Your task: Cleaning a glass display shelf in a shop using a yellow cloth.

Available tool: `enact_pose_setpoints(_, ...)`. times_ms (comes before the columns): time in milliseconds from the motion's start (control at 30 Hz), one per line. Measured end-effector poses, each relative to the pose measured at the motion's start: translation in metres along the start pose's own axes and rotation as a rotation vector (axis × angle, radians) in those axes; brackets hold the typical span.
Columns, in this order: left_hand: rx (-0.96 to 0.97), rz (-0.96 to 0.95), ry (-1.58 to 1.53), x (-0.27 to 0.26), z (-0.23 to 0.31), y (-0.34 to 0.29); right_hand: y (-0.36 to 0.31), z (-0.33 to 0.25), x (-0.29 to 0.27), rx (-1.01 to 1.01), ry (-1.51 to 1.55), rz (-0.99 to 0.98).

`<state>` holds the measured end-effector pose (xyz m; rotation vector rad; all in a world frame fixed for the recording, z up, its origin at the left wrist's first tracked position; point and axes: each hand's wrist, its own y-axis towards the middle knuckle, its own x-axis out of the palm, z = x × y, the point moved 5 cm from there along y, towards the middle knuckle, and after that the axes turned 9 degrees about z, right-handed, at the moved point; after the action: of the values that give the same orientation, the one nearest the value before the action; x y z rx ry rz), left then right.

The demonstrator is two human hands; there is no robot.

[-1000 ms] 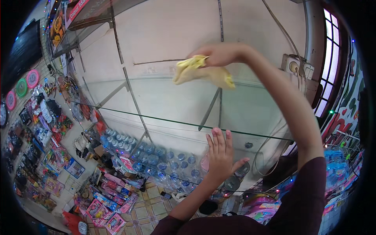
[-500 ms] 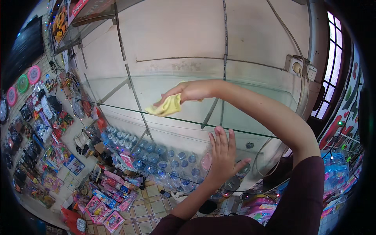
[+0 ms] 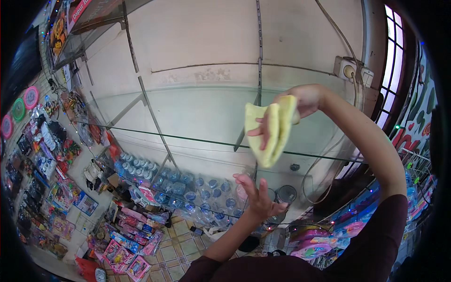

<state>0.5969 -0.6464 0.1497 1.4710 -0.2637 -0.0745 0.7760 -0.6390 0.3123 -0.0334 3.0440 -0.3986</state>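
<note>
My right hand grips a folded yellow cloth, holding it in front of the green front edge of a glass shelf. Some of its fingers poke out through the folds, and the cloth's lower end hangs past the edge. Whether the cloth touches the glass I cannot tell. Lower down, my left hand is raised with fingers apart and slightly bent, holding nothing. It is below the shelf edge, in front of a lower shelf with bottles.
Capped clear bottles and jars stand below the glass. Metal brackets support the shelf. At the right, a cable runs from a wall socket. Packaged toys lie on the tiled floor; more goods hang at left.
My right hand has swung right along the shelf with the cloth, which now hangs lower and more spread. My left hand has dropped slightly, its fingers more bent. The view has shifted a little.
</note>
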Motion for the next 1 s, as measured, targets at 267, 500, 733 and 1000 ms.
enact_pose_setpoints(267, -0.051, 0.057, 0.012, -0.015, -0.008, 0.012, -0.087, -0.035, -0.017, 0.164, -0.282, 0.029)
enact_pose_setpoints(500, -0.027, -0.005, -0.074, -0.006, -0.003, 0.029, -0.088, -0.084, -0.038, 0.07, -1.214, 0.891)
enact_pose_setpoints(733, -0.068, -0.203, -0.104, 0.017, 0.002, 0.032, 0.026, -0.041, -0.044, -0.275, -1.501, 0.856)
enact_pose_setpoints(1000, -0.194, -0.265, -0.105, 0.028, 0.0, 0.031, 0.018, -0.042, -0.041, -0.386, -1.325, 1.032)
